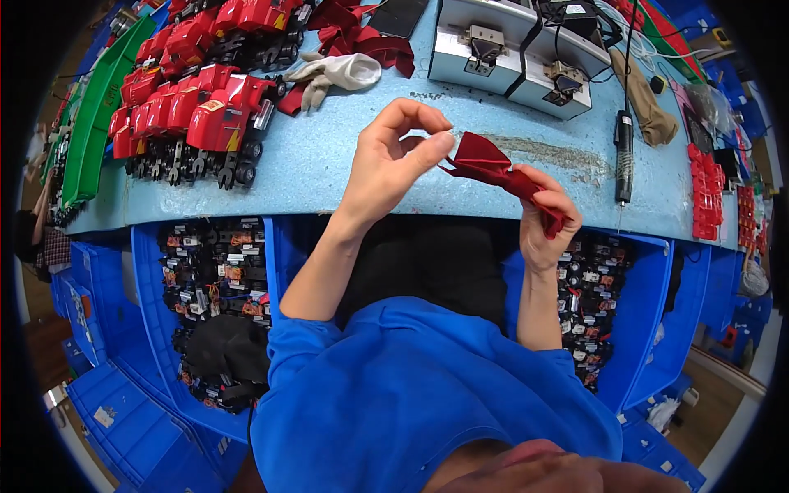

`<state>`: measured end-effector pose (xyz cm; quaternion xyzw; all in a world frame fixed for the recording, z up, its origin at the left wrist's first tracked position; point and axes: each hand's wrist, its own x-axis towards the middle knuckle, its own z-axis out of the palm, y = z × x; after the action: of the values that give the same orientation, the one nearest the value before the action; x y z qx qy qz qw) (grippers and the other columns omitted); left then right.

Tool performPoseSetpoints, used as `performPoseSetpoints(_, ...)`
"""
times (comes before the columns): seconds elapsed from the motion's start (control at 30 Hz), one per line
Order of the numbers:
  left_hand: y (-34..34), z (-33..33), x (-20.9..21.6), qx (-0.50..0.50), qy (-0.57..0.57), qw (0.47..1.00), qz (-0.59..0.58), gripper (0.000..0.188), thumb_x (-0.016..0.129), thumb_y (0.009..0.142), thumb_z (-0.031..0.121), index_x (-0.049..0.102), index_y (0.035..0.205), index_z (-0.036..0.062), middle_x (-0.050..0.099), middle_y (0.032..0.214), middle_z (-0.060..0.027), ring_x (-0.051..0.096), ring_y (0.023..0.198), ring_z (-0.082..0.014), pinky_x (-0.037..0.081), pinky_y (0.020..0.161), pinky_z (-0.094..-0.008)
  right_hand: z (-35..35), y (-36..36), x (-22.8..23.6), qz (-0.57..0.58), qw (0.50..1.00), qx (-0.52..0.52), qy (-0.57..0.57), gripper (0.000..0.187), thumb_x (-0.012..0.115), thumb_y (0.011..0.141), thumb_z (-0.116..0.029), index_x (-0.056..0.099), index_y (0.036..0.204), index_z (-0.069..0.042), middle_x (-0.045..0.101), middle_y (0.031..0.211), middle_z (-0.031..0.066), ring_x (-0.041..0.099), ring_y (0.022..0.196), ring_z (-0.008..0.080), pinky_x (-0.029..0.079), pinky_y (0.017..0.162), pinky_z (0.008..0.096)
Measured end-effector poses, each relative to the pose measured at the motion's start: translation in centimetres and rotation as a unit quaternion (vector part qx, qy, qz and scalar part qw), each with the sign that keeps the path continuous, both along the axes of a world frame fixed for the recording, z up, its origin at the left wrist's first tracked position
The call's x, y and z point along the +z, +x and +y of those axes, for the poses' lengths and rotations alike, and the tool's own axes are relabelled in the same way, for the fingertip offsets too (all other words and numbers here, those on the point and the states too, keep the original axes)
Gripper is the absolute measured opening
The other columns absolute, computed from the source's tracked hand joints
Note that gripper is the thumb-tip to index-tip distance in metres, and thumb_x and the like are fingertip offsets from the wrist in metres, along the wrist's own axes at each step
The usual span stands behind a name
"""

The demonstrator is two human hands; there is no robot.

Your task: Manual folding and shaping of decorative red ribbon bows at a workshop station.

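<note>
A shiny dark red piece of cloth (485, 159), narrow in the middle like a bow, is held up above the front of the table. My right hand (549, 215) grips its right end, with the fingers wrapped round it. At its left end, my left hand (400, 152) has thumb and forefinger brought together in a pinch. The fingertips are close to the cloth's upper left corner; whether they hold something small is too fine to see. More dark red cloth (386, 51) lies in a heap at the back, beside a white and grey glove (349, 72).
Red toy trucks (215, 119) stand in rows at the left, beside a green tray (103, 107). A metal box with latches (514, 62) is at the back. An electric screwdriver (625, 156) hangs at the right. Blue bins (645, 320) of small parts sit below the table edge.
</note>
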<state>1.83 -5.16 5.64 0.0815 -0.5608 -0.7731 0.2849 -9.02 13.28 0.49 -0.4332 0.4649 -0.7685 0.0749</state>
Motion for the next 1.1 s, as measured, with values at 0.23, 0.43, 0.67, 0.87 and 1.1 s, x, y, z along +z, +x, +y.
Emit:
performPoseSetpoints(0.23,-0.9,1.5,1.3,0.054,-0.430,0.901,-0.033,0.030,0.068,0.068,0.003,0.052,0.093,0.0033,0.055,0.099,-0.0091,0.055,0.091,-0.0199,0.044,0.071,-0.0279,0.6,1.1,2.5,0.155,0.982,-0.089,0.056,0.010,0.066,0.068,-0.003,0.065,0.077,-0.002,0.063,0.098,0.0217,0.059,0.097,0.0373,0.047,0.084,0.0446)
performPoseSetpoints(0.43,-1.8,2.0,0.7,0.089,-0.485,0.868,0.055,0.037,0.066,0.065,0.002,0.053,0.100,0.0033,0.056,0.100,-0.0100,0.057,0.085,-0.0215,0.046,0.065,-0.0292,1.3,1.0,3.4,0.268,0.954,-0.093,0.096,0.009,0.065,0.068,-0.008,0.067,0.076,-0.003,0.064,0.096,0.0182,0.060,0.095,0.0355,0.049,0.082,0.0410)
performPoseSetpoints(0.67,-1.6,3.2,0.2,0.027,-0.403,0.914,0.023,0.038,0.059,0.070,-0.003,0.052,0.106,0.0041,0.056,0.101,-0.0100,0.057,0.085,-0.0190,0.046,0.066,-0.0283,1.7,1.5,3.9,0.261,0.960,-0.076,0.070,0.010,0.062,0.070,-0.012,0.069,0.070,-0.004,0.065,0.094,0.0175,0.061,0.094,0.0348,0.051,0.079,0.0408)
performPoseSetpoints(0.87,-1.6,3.9,-1.3,-0.125,-0.040,0.990,-0.047,0.017,0.047,0.088,0.002,0.050,0.105,0.0032,0.058,0.091,-0.0043,0.057,0.079,-0.0079,0.047,0.068,-0.0217,1.5,1.8,4.0,0.271,0.961,-0.023,0.049,0.017,0.065,0.072,-0.015,0.069,0.080,-0.001,0.065,0.095,0.0175,0.061,0.093,0.0352,0.051,0.078,0.0398)
performPoseSetpoints(1.1,-1.6,4.0,-1.7,-0.091,-0.157,0.983,0.004,0.020,0.058,0.080,-0.002,0.048,0.096,0.0042,0.057,0.076,-0.0019,0.056,0.071,-0.0074,0.045,0.060,-0.0204,1.5,1.9,3.4,0.286,0.955,-0.065,0.041,0.017,0.065,0.070,-0.015,0.069,0.079,-0.002,0.065,0.095,0.0174,0.061,0.092,0.0349,0.052,0.078,0.0385)
